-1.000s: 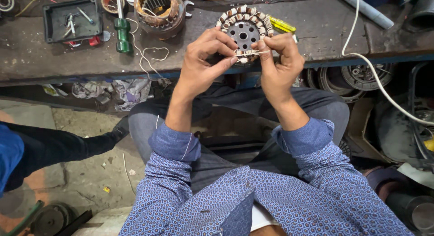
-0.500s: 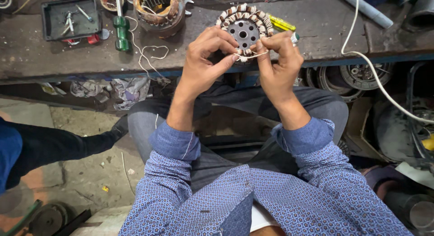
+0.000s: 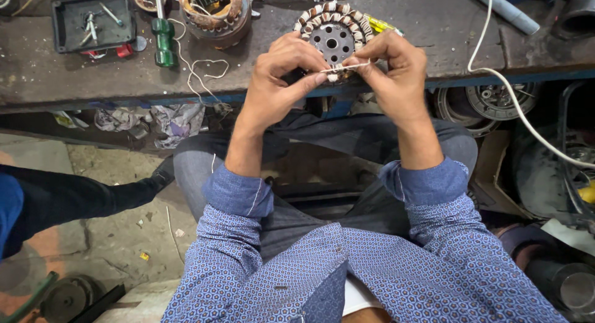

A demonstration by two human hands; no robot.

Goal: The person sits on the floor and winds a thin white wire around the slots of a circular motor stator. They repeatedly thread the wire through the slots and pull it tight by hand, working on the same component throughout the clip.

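White string pinched taut between my left hand and right hand, at near rim of wound stator on table. Most coils look tied; lacing here unfinished, I judge.

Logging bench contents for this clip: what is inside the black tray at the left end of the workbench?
The black tray holds a few small metal tools or screws, too small to tell apart. Red pieces lie at its near edge. Nothing covers it.

Both hands raised together, left and right, fingertips pinched, forearms converging.
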